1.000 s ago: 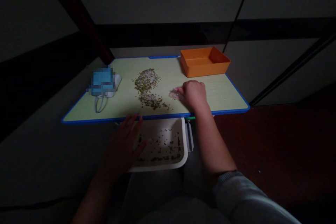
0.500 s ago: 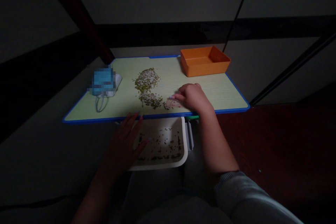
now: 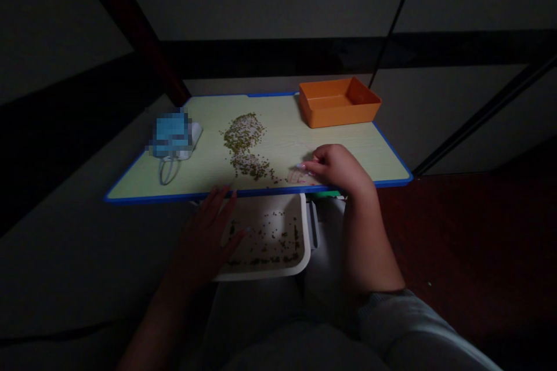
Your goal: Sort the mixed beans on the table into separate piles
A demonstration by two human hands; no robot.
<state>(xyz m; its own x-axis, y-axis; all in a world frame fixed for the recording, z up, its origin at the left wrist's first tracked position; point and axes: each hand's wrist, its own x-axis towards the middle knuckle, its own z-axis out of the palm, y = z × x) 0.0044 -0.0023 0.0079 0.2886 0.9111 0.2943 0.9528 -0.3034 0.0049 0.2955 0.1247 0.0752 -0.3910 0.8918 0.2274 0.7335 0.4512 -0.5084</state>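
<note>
My right hand (image 3: 342, 167) is closed, thumb and fingers pinching a thin, pale piece with red markings (image 3: 297, 177) low over the table near its front edge. Its exact kind cannot be made out. Left of it lies a pile of small green and whitish grains (image 3: 243, 134), with a smaller patch and a few stray grains trailing toward the pale piece. My left hand (image 3: 209, 232) has its fingers spread, fingertips at the table's front edge. Below them is a white tub (image 3: 307, 249), partly covered by that hand, with scattered dark grains on its bottom.
An orange bin (image 3: 342, 116) stands at the back right of the pale table (image 3: 278, 110), which has a blue rim. At the left sits a blurred-out blue item (image 3: 172, 133) on a white object with a cord loop. A wall rises behind the table.
My right hand has moved right and slightly toward me with the pale piece, away from the grains. The left hand, the pile and the tub look the same.
</note>
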